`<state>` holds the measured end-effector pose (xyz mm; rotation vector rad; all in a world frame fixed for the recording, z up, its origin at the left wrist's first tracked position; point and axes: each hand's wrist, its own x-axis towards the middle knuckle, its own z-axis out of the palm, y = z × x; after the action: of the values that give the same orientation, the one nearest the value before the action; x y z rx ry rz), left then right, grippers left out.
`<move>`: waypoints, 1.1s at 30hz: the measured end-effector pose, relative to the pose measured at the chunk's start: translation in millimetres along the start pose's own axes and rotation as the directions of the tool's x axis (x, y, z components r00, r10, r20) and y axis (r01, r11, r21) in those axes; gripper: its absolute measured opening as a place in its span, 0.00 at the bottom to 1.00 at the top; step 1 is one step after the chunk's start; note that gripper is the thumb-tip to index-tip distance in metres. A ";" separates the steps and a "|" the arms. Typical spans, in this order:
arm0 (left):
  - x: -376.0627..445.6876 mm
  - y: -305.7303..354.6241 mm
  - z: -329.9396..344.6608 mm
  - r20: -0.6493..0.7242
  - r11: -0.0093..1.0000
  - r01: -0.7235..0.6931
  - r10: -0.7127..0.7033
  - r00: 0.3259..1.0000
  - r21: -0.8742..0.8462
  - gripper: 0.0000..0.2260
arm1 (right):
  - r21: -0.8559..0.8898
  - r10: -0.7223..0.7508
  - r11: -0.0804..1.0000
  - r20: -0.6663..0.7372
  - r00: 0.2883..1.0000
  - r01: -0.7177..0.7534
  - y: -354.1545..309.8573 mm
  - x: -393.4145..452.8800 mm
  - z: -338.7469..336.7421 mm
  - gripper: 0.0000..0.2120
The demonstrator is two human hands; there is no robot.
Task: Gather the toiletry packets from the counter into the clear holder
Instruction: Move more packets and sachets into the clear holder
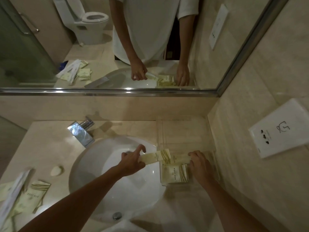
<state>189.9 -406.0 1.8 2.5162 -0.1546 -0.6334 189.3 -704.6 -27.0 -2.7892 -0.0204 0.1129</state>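
Right now the left hand point(132, 160) pinches one end of a long packet point(156, 157) between thumb and fingers, its long axis running left to right from over the basin point(103, 173) toward the clear holder point(184, 144), its far end already at the holder's left wall. The right hand point(199, 162) lies inside the holder's near part, fingers curled down by the packets there; whether it grips one I cannot tell. A second packet point(174, 174) lies flat in the holder's near compartment, just beside that hand, with another edge showing behind it. So the holder sits directly right of the carried packet, and the left hand is the one that has to finish the slide, along the packet's own length. The holder stands at the counter's right edge, against the side wall, its back compartments seemingly bare. More packets point(33, 196) lie in a loose heap at the counter's near left corner, well apart from the holder, with a long white wrapper point(15, 191) across them. The counter point(50, 139) is pale polished stone; a tap point(82, 131) stands behind the basin, a mirror point(100, 47) above.
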 end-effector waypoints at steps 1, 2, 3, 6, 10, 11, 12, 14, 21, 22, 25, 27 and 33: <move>2.4 7.1 0.5 -0.001 0.999 -0.030 0.030 1.000 0.015 0.15 | 0.001 0.015 1.000 -0.026 1.000 -0.015 1.5 -0.7 -3.2 0.13; 5.4 14.5 1.7 -0.002 0.997 -0.055 0.055 0.998 0.046 0.13 | 0.012 0.035 0.999 -0.044 0.998 -0.034 3.0 -0.7 -6.4 0.12; 9.0 22.8 3.5 -0.001 0.993 -0.077 0.078 0.997 0.089 0.10 | 0.023 0.059 0.998 -0.060 0.996 -0.058 5.3 -0.8 -9.9 0.12; 20.1 46.7 13.4 0.019 0.972 -0.129 0.128 0.992 0.197 0.04 | 0.030 0.133 0.991 -0.109 0.985 -0.130 12.6 -0.3 -21.5 0.11; 34.9 72.3 30.5 0.024 0.947 -0.186 0.186 0.982 0.264 0.02 | 0.067 0.179 0.983 -0.171 0.969 -0.170 23.7 2.4 -29.4 0.08; 38.3 78.1 34.4 0.021 0.939 -0.202 0.204 0.979 0.278 0.02 | 0.071 0.183 0.982 -0.186 0.965 -0.172 26.0 3.5 -30.5 0.09; 41.5 83.0 37.8 0.020 0.931 -0.218 0.222 0.975 0.294 0.02 | 0.070 0.183 0.983 -0.197 0.963 -0.172 27.8 4.3 -31.3 0.11; 48.5 90.7 43.5 0.024 0.909 -0.239 0.246 0.969 0.340 0.04 | 0.073 0.194 0.981 -0.213 0.958 -0.182 31.1 4.0 -31.9 0.12; 63.4 99.1 58.2 0.082 0.801 -0.326 0.331 0.940 0.502 0.09 | 0.120 0.254 0.964 -0.171 0.952 -0.236 39.0 4.7 -27.9 0.09; 64.9 98.4 59.9 0.087 0.784 -0.346 0.354 0.931 0.515 0.10 | 0.124 0.259 0.963 -0.163 0.952 -0.240 38.2 4.0 -27.5 0.08; 68.6 93.2 63.7 0.095 0.712 -0.421 0.450 0.888 0.562 0.16 | 0.110 0.255 0.964 -0.136 0.957 -0.241 38.2 2.4 -25.6 0.06; 68.9 89.4 65.4 0.117 0.675 -0.461 0.490 0.864 0.577 0.22 | 0.083 0.245 0.968 -0.092 0.965 -0.237 38.8 2.3 -23.8 0.06; 62.1 85.0 68.4 0.132 0.658 -0.471 0.496 0.858 0.588 0.20 | 0.055 0.221 0.974 -0.002 0.975 -0.220 35.4 2.7 -19.6 0.08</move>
<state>214.3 -525.1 -29.8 2.8799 -1.1509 -0.3297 193.6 -744.4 -21.0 -2.7283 0.2910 0.1544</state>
